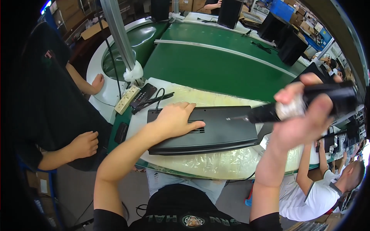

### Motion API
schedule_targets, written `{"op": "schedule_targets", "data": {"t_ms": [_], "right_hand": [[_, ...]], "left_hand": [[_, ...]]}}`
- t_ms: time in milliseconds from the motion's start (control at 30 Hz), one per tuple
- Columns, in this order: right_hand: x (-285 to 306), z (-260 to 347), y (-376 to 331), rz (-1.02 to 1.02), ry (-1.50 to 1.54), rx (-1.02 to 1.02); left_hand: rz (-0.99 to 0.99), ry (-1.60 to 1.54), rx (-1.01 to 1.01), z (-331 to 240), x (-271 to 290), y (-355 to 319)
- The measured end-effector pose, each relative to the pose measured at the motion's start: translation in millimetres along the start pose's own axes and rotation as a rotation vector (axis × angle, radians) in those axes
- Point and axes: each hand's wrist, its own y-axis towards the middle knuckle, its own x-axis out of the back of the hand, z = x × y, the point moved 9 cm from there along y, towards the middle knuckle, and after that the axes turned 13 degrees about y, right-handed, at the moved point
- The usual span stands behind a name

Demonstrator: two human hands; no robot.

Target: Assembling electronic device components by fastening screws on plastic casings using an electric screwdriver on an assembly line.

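A black laptop base (219,131) lies bottom side up on a plastic-covered work pad (216,163). My left hand (175,120) rests flat on its left part, fingers spread near a vent slot. My right hand (308,115) is raised at the right and grips a black electric screwdriver (304,104). The screwdriver's bit points left and hovers over the base's upper right area.
A green conveyor belt (216,65) runs behind the pad. A power strip (127,99) and a black adapter with cable (143,95) lie at the pad's left. One person in black stands at the left (54,107), another in white sits at the lower right (327,188).
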Motion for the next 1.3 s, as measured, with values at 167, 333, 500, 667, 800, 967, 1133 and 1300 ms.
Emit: {"op": "schedule_targets", "data": {"t_ms": [167, 333, 500, 667, 800, 967, 1133, 1300], "right_hand": [[-49.1, -61.5, -20.6, 0.047, 0.033, -0.077], [-62.6, -93.7, -34.2, 0.109, 0.051, -0.135], [-69.6, -113.3, -43.8, 0.133, 0.059, -0.158], [-73.8, -120.0, -43.3, 0.146, 0.045, -0.190], [-63.3, -132.2, -52.8, 0.108, -0.012, -0.193], [-67.6, -123.7, -59.9, 0.113, -0.088, -0.251], [-66.6, -115.0, -50.3, 0.166, -0.216, -0.143], [-32.9, -78.4, -27.3, 0.036, -0.207, 0.049]], "left_hand": [[-0.047, -0.027, 0.016, 3.9, 2.6, -2.8], [-0.019, -0.065, 0.024, 5.7, 0.8, -2.7], [-0.150, -0.054, -0.028, 6.5, 4.2, -1.9], [-0.148, -0.041, -0.055, 2.0, 8.3, 4.0], [-0.138, 0.003, -0.035, 0.5, 7.5, 0.9], [-0.144, 0.010, -0.024, -2.1, 10.2, -10.9], [-0.079, -0.067, -0.026, -10.8, 3.7, 0.2], [-0.233, 0.021, -0.066, -3.8, 32.9, -11.7]]}}
